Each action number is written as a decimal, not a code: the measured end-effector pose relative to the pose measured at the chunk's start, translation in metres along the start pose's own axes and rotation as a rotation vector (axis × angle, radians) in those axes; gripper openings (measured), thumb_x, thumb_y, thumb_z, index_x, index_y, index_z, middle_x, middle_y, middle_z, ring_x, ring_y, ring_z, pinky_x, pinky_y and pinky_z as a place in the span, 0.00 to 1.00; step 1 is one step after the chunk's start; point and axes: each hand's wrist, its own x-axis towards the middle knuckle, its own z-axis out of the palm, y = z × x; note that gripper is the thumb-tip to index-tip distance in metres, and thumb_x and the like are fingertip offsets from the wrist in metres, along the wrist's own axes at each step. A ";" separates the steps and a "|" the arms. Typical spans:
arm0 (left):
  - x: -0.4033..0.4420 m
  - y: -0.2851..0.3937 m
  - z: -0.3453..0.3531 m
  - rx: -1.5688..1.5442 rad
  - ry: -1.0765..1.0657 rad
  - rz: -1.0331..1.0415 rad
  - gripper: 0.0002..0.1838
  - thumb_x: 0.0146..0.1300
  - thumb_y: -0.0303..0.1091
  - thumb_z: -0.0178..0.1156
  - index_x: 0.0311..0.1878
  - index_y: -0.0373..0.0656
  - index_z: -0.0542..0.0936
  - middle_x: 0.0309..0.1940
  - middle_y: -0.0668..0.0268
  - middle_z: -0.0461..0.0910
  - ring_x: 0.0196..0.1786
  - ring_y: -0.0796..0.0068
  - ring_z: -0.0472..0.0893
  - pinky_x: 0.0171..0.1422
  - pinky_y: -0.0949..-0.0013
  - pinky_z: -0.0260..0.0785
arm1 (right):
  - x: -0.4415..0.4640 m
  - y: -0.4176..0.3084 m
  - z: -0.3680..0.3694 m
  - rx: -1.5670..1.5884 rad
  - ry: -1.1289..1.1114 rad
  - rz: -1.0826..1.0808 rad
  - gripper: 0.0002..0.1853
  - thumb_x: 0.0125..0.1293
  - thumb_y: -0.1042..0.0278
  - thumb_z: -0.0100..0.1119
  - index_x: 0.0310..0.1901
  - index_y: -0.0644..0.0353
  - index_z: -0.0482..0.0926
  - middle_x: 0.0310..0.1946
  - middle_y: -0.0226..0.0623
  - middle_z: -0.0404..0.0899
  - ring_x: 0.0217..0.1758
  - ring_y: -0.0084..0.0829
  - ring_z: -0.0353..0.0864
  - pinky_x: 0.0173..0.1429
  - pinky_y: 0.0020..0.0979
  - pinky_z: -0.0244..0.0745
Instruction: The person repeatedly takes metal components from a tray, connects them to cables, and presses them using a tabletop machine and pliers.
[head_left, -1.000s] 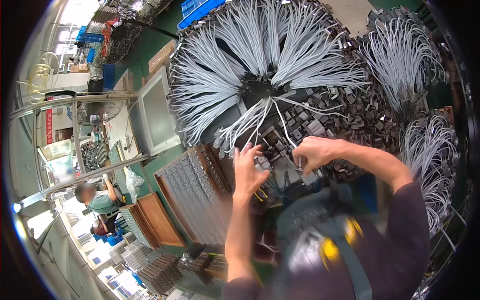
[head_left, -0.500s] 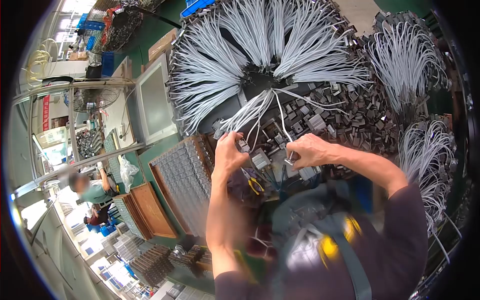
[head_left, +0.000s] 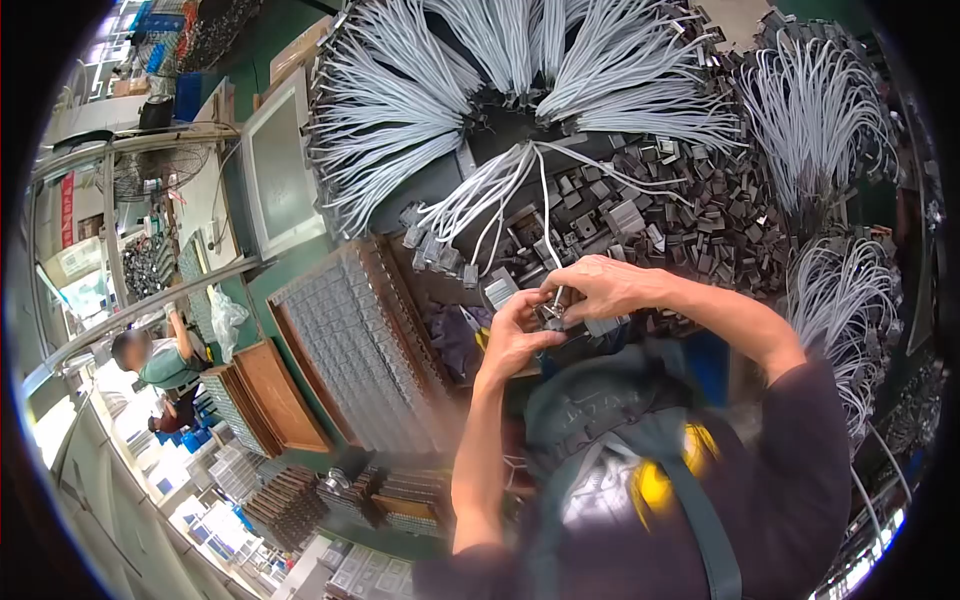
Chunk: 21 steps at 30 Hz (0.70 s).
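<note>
My right hand [head_left: 600, 290] pinches a small metal part [head_left: 552, 314] at the end of a white cable [head_left: 547, 225]. Close against it, my left hand [head_left: 517, 335] has its fingers curled at the same part, thumb below it. The cable runs up to a bundle of white cables [head_left: 490, 190] with grey metal blocks at their ends. Just above my left hand lies a silvery ribbed block [head_left: 499, 289]. Pliers with yellow handles [head_left: 482, 335] lie left of my left hand, partly hidden.
Fanned white cable bundles [head_left: 400, 110] fill the far side. Loose dark metal blocks [head_left: 700, 210] are heaped at the right, with more cable bundles [head_left: 815, 120] beyond. Trays of grey parts [head_left: 350, 330] stand at the left. A person [head_left: 165, 365] is farther off at the left.
My left hand has left the blocks at the bundle's end and moved right to meet my right hand at the metal part. My right hand has shifted slightly left. The view has shifted.
</note>
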 end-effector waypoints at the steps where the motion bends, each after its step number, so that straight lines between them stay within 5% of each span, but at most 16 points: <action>1: -0.001 0.000 0.001 -0.171 -0.007 -0.111 0.36 0.48 0.17 0.78 0.63 0.37 0.77 0.51 0.66 0.83 0.52 0.76 0.82 0.57 0.69 0.76 | 0.001 0.000 0.002 0.003 -0.002 0.015 0.27 0.56 0.70 0.72 0.58 0.65 0.78 0.38 0.46 0.88 0.42 0.41 0.89 0.48 0.38 0.81; 8: 0.001 0.004 0.003 -0.149 0.009 -0.105 0.35 0.48 0.19 0.79 0.62 0.36 0.78 0.46 0.68 0.84 0.48 0.79 0.83 0.54 0.72 0.77 | 0.004 -0.005 0.001 -0.023 -0.041 0.086 0.29 0.56 0.70 0.71 0.60 0.64 0.77 0.40 0.46 0.88 0.44 0.40 0.89 0.49 0.39 0.81; 11: 0.003 0.009 0.001 0.123 0.019 -0.076 0.34 0.45 0.22 0.81 0.60 0.36 0.81 0.48 0.68 0.83 0.50 0.80 0.82 0.53 0.72 0.77 | 0.001 -0.001 0.003 -0.057 -0.005 0.055 0.29 0.56 0.71 0.72 0.61 0.64 0.77 0.40 0.46 0.88 0.43 0.39 0.90 0.49 0.39 0.81; 13: 0.002 0.015 0.001 0.434 0.026 0.146 0.34 0.43 0.25 0.82 0.57 0.34 0.82 0.52 0.67 0.82 0.51 0.78 0.81 0.53 0.71 0.76 | -0.001 0.000 0.004 0.037 0.025 0.045 0.31 0.55 0.73 0.72 0.63 0.64 0.77 0.41 0.46 0.89 0.43 0.39 0.90 0.49 0.38 0.82; 16: -0.001 0.024 -0.001 0.264 -0.020 0.005 0.33 0.43 0.26 0.81 0.56 0.32 0.83 0.56 0.64 0.80 0.54 0.74 0.81 0.55 0.70 0.75 | 0.000 0.004 0.005 0.095 0.020 0.045 0.31 0.55 0.75 0.72 0.63 0.65 0.76 0.41 0.47 0.89 0.43 0.38 0.91 0.50 0.37 0.83; 21: -0.006 0.027 0.007 0.379 0.025 0.115 0.32 0.45 0.28 0.82 0.57 0.33 0.82 0.54 0.64 0.82 0.53 0.76 0.81 0.56 0.69 0.75 | 0.000 -0.001 0.001 0.144 0.016 0.039 0.30 0.55 0.70 0.71 0.60 0.69 0.77 0.39 0.49 0.89 0.41 0.42 0.89 0.48 0.40 0.81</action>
